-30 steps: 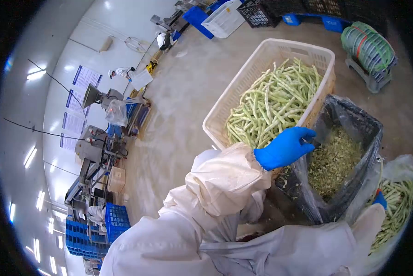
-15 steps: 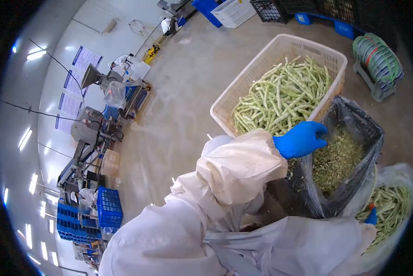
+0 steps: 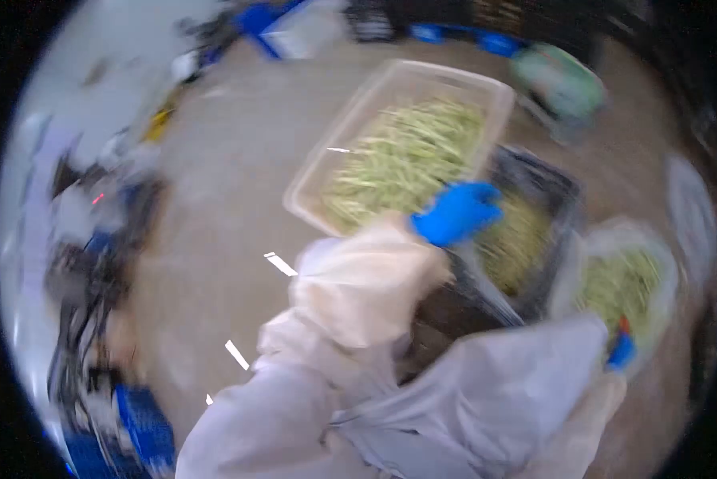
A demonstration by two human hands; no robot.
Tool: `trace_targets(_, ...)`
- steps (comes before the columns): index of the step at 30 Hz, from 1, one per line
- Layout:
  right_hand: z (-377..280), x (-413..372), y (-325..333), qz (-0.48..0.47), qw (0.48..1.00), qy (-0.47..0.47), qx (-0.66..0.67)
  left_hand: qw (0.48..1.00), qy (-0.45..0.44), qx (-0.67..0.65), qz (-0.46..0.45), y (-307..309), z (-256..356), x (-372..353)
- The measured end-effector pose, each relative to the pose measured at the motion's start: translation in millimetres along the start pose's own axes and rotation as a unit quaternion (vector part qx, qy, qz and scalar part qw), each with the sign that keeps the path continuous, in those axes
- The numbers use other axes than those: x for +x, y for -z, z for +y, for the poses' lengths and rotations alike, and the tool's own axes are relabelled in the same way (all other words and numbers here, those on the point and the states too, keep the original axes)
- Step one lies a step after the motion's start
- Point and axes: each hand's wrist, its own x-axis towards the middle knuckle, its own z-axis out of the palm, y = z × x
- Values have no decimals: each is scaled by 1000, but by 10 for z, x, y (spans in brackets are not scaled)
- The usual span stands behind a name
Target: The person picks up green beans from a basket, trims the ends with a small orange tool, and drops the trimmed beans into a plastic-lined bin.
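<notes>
My left hand, in a blue glove, hovers between the crate and the lined bin, fingers bent and apart, with nothing visible in it. A pale plastic crate full of long green beans lies beyond it. Under its fingertips is a bin lined with dark plastic, holding green bean trimmings. My right hand, also blue-gloved, is closed on a small red object, too blurred to name. It is at the near edge of a clear plastic bag with more green beans.
At the back stand a green-wrapped bundle on a stand, a white bin and dark crates. Machinery and a blue crate are along the left. A pale plastic sheet lies at the right. The whole view is motion-blurred.
The view has swung, so the crate, bin, bag and both hands appear further left. My left hand stays by the bin's crate-side edge; my right hand keeps the red object.
</notes>
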Motion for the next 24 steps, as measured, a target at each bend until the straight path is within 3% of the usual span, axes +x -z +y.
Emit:
trace_targets(1,-391,-86,33,33,984,-58,-163,998,-3,69,-13,94,157,-25)
trace_targets(2,-592,-202,65,63,979,-23,-191,997,1,-64,-32,60,108,-18)
trace_targets(3,-774,-304,108,95,971,9,-221,994,-33,-97,-41,49,-2,38)
trace_targets(4,-1461,-634,30,145,945,-48,-291,994,-35,-89,-48,113,57,12)
trace_targets(5,-1493,-635,59,154,979,26,-131,996,-36,-71,-27,109,66,-8)
trace_targets(7,-1806,-782,110,113,974,146,128,993,-32,-103,-53,142,165,-47)
trace_targets(9,-2069,-708,277,88,982,98,134,990,-19,-125,-64,132,318,-95)
trace_targets(13,-2989,-1042,340,75,967,183,163,983,-13,-155,-94,193,397,-123)
trace_targets(19,-4236,-1633,42,-24,955,224,193,946,-10,-290,-146,110,649,-182)
trace_targets(22,-4594,-1918,-396,-113,929,239,260,921,-22,-361,-143,75,774,-211)
trace_targets(24,-4684,-2123,-677,-198,925,191,262,939,-91,-329,-48,38,815,-203)
